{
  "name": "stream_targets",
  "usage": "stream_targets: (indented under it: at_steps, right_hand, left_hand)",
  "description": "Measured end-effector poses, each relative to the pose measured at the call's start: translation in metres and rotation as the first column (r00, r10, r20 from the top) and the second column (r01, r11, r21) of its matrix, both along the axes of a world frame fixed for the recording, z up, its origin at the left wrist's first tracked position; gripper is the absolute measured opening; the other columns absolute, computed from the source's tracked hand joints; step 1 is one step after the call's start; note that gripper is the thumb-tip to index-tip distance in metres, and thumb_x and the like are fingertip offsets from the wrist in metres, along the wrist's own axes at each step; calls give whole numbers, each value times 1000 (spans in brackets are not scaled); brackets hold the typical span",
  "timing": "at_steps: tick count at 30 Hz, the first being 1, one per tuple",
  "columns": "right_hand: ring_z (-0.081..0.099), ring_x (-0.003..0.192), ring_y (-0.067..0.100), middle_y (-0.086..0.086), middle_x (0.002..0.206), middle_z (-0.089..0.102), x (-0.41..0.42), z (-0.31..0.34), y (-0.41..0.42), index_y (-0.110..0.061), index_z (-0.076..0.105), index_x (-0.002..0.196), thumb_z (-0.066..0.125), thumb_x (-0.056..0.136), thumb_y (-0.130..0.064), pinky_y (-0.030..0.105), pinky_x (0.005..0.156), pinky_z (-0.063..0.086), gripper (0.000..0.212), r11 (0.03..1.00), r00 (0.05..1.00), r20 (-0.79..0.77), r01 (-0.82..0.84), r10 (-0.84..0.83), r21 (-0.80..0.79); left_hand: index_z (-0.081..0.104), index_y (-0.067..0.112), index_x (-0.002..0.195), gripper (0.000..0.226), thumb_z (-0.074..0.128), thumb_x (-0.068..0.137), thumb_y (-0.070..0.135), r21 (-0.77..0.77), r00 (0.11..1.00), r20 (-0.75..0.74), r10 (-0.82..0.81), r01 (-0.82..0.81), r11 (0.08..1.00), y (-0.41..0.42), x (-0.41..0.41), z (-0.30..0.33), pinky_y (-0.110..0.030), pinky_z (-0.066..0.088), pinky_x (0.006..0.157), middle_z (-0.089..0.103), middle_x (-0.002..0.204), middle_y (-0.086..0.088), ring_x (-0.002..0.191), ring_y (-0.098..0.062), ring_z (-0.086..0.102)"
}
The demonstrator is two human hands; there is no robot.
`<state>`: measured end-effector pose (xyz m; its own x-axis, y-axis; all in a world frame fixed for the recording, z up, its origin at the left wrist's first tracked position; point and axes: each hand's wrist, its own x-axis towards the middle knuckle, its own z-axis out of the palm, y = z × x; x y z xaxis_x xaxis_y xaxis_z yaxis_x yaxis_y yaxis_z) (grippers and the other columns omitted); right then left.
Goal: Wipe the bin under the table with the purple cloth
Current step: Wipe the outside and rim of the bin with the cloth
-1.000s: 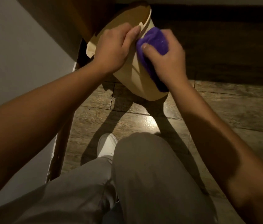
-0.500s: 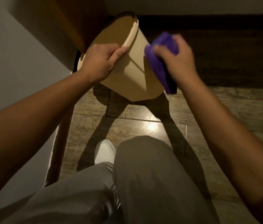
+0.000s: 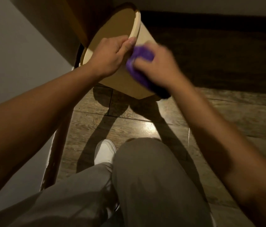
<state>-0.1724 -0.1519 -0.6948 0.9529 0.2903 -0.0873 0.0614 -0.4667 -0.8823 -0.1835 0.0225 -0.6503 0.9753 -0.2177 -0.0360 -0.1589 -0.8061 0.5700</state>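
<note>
A beige plastic bin (image 3: 125, 82) is tilted off the wooden floor, its mouth turned up and to the left. My left hand (image 3: 111, 56) grips the bin's rim, thumb along the edge. My right hand (image 3: 158, 66) holds a bunched purple cloth (image 3: 140, 54) and presses it against the bin's outer wall just right of my left hand. The right hand is motion-blurred. Part of the cloth hangs down under my right wrist.
A grey wall (image 3: 14, 54) runs along the left with a dark skirting strip (image 3: 55, 153). A wooden table leg (image 3: 78, 18) stands behind the bin. My knees in grey trousers (image 3: 145, 177) and a white shoe (image 3: 104, 151) fill the foreground. Dark shadow covers the floor at upper right.
My right hand has slid the purple cloth down and left across the bin wall, back beside my left hand. The left hand keeps its grip on the rim.
</note>
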Motion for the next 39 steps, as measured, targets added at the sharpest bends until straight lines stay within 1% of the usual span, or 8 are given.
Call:
stream_targets:
  at_steps: [4, 6, 10, 14, 21, 25, 28, 39]
  right_hand:
    - [65, 86, 14, -9, 88, 68, -52, -59, -5, -28, 69, 98, 78, 81, -39, 33, 79, 53, 22, 990, 981, -192, -46, 19, -133]
    - [64, 78, -3, -15, 85, 70, -55, -69, -18, -30, 72, 96, 77, 81, -38, 27, 75, 52, 17, 995, 968, -241, 42, -62, -86]
    - [61, 73, -15, -16, 85, 67, -23, -32, -28, -36, 65, 89, 70, 82, -46, 5, 60, 42, 13, 961, 957, -142, 265, -252, 82]
    - [66, 88, -4, -13, 104, 64, 18, 22, -20, -29, 57, 114, 66, 94, -43, 11, 72, 50, 26, 905, 937, -29, 344, -348, 249]
    - [64, 84, 2, -13, 96, 63, 15, 2, 1, -30, 57, 107, 66, 93, -44, 17, 68, 47, 21, 944, 949, -32, 314, -312, 100]
    - [65, 91, 19, -2, 102, 66, -17, -49, -5, -24, 58, 107, 67, 87, -49, 40, 79, 57, 33, 934, 937, -57, 336, -345, -125]
    - [64, 93, 25, 1, 102, 66, -25, -68, -12, -21, 56, 105, 69, 86, -49, 39, 78, 55, 36, 911, 926, -116, 319, -358, -262]
    - [65, 86, 22, -1, 96, 64, 18, -32, 12, -25, 50, 80, 68, 79, -60, 41, 78, 58, 39, 935, 885, -307, 315, -351, -161]
  left_hand:
    - [64, 4, 103, 47, 34, 110, 39, -16, 1000, -29, -4, 4, 1000, 2, 3, 0, -41, 46, 69, 63, 90, -13, 75, -22, 56]
    - [64, 4, 105, 47, 34, 110, 39, -13, 999, -37, -13, 12, 1000, 2, 3, -2, -44, 48, 73, 65, 97, -17, 83, -29, 60]
    - [63, 8, 105, 46, 31, 110, 40, -76, 998, -58, -15, 10, 997, -1, 6, -3, -30, 43, 68, 59, 92, -6, 75, -12, 52]
    - [59, 18, 109, 38, 28, 111, 40, -132, 997, -76, 17, -27, 991, -1, 4, -11, -23, 40, 74, 59, 99, 0, 86, -5, 52]
    - [58, 29, 126, 33, 31, 110, 37, -181, 997, -80, 24, -38, 983, 1, 7, -9, -21, 39, 84, 56, 111, 17, 102, 7, 51]
    - [60, 17, 126, 37, 33, 110, 35, -121, 1000, -27, 0, -3, 993, 1, 12, -6, -42, 47, 88, 62, 115, -11, 102, -20, 58]
    - [59, 14, 126, 39, 33, 110, 38, -41, 1000, 17, 20, -19, 999, -3, 16, -7, -52, 50, 91, 63, 115, -15, 103, -31, 59]
    - [62, 10, 116, 41, 35, 108, 41, 3, 995, 78, 65, -66, 998, -15, 26, -12, -32, 37, 71, 57, 94, -2, 84, -15, 50]
